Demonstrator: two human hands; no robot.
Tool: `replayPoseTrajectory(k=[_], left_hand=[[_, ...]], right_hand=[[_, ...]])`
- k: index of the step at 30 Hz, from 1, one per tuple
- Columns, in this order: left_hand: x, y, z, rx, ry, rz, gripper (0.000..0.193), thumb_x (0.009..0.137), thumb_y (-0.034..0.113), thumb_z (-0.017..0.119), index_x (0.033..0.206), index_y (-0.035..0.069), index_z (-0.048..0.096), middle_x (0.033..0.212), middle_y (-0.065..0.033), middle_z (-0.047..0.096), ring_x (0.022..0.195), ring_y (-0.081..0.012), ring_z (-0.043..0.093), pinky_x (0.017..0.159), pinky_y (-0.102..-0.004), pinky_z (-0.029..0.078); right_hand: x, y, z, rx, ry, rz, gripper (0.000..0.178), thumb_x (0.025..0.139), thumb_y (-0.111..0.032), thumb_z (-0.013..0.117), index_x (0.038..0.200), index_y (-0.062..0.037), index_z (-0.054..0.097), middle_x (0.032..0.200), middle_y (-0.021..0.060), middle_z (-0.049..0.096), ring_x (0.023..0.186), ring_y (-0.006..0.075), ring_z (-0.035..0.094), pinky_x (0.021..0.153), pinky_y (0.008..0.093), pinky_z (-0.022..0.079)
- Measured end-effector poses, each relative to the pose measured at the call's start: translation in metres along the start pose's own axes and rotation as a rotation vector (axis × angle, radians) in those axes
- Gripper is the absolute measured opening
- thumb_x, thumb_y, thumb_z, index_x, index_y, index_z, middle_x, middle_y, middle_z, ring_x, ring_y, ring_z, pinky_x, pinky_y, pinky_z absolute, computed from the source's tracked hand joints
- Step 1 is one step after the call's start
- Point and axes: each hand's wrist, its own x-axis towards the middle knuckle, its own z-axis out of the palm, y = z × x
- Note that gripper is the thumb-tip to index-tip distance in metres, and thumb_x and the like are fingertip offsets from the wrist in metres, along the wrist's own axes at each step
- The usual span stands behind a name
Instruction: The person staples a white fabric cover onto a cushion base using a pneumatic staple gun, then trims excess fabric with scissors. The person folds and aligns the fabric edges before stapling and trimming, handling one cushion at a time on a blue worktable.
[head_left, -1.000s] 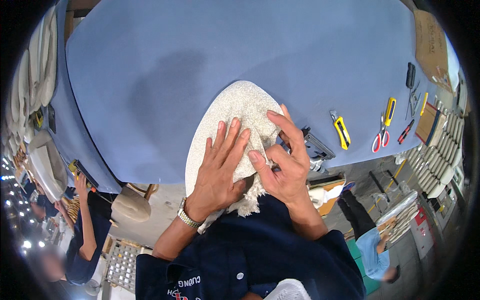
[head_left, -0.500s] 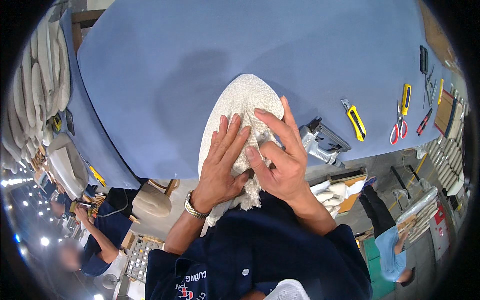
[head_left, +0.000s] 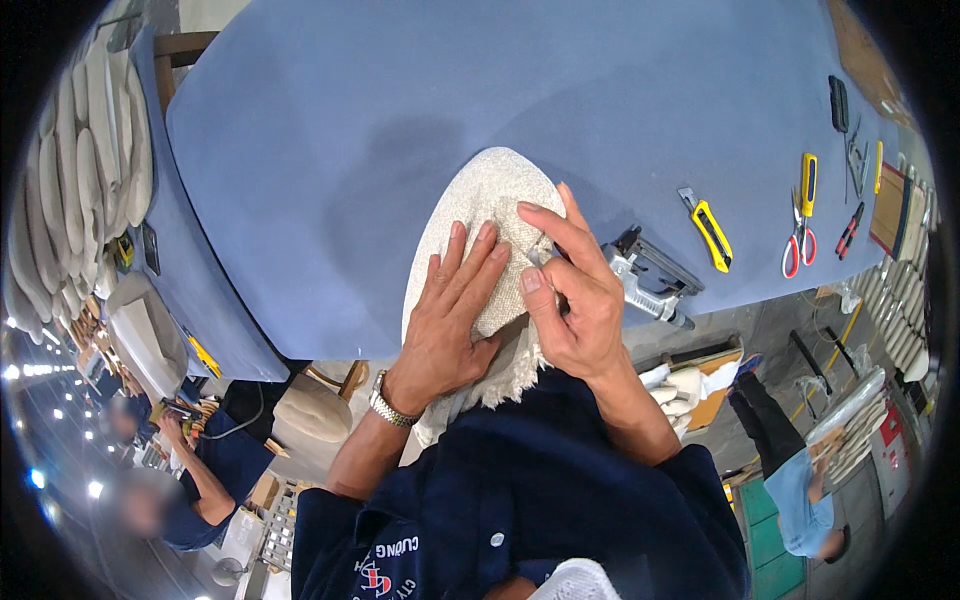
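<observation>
A rounded padded piece covered in cream woven fabric (head_left: 495,180) lies in front of me at the near side of the blue table, its curved end pointing away. My left hand (head_left: 440,325) rests flat on it, fingers stretched out together. At its right edge my right hand (head_left: 580,315) pinches the cover fabric between thumb and bent fingers; the exact grip is partly hidden. Loose cloth with a frayed edge (head_left: 515,370) hangs between my wrists toward my body. Just right of my right hand lies a grey staple gun (head_left: 650,285).
Right on the blue table (head_left: 290,120) lie a yellow utility knife (head_left: 708,232), scissors with red-and-white handles (head_left: 797,250) and other small tools. Padded pieces are stacked at the left (head_left: 95,150). Co-workers are at lower left (head_left: 205,480) and lower right (head_left: 800,490).
My right thumb has come up closer to the index finger at the fabric edge. The frayed cloth has shifted and spread below. My left hand has moved very slightly.
</observation>
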Motion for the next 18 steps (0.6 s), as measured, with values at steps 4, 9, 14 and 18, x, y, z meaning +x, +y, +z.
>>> replayPoseTrajectory(k=[4, 9, 14, 18], left_hand=[[-0.003, -0.004, 0.002, -0.008, 0.020, 0.030, 0.098, 0.066, -0.004, 0.074, 0.158, 0.013, 0.044, 0.168, -0.0093, 0.035, 0.158, -0.0388, 0.021, 0.123, -0.0611, 0.024], [-0.004, -0.003, 0.004, 0.004, 0.048, 0.061, 0.092, 0.068, -0.004, 0.073, 0.155, 0.013, 0.049, 0.166, -0.0091, 0.040, 0.157, -0.0389, 0.024, 0.123, -0.0610, 0.023], [-0.007, -0.004, 0.008, 0.038, 0.068, 0.081, 0.086, 0.069, -0.003, 0.073, 0.152, 0.013, 0.053, 0.163, -0.0096, 0.043, 0.156, -0.0386, 0.028, 0.123, -0.0606, 0.023], [-0.008, -0.004, 0.010, 0.127, 0.103, 0.155, 0.077, 0.073, -0.002, 0.074, 0.147, 0.013, 0.058, 0.160, -0.0099, 0.047, 0.153, -0.0360, 0.035, 0.123, -0.0587, 0.024]], right_hand=[[0.000, 0.002, 0.002, 0.049, 0.005, 0.000, 0.025, 0.087, -0.001, 0.067, 0.067, 0.0039, 0.053, 0.135, 0.0200, 0.065, 0.135, 0.0539, 0.051, 0.114, 0.0527, 0.042], [0.001, 0.007, 0.002, 0.091, 0.030, 0.001, 0.025, 0.085, 0.001, 0.065, 0.064, 0.0043, 0.052, 0.131, 0.0232, 0.067, 0.134, 0.0525, 0.054, 0.117, 0.0562, 0.038], [-0.002, 0.018, 0.004, 0.168, 0.013, -0.016, 0.026, 0.085, 0.002, 0.064, 0.063, 0.0045, 0.050, 0.131, 0.0248, 0.066, 0.135, 0.0515, 0.053, 0.121, 0.0584, 0.031], [-0.006, 0.032, 0.010, 0.226, 0.037, -0.038, 0.027, 0.086, 0.001, 0.065, 0.064, 0.0045, 0.050, 0.137, 0.0233, 0.064, 0.141, 0.0499, 0.047, 0.122, 0.0575, 0.029]])
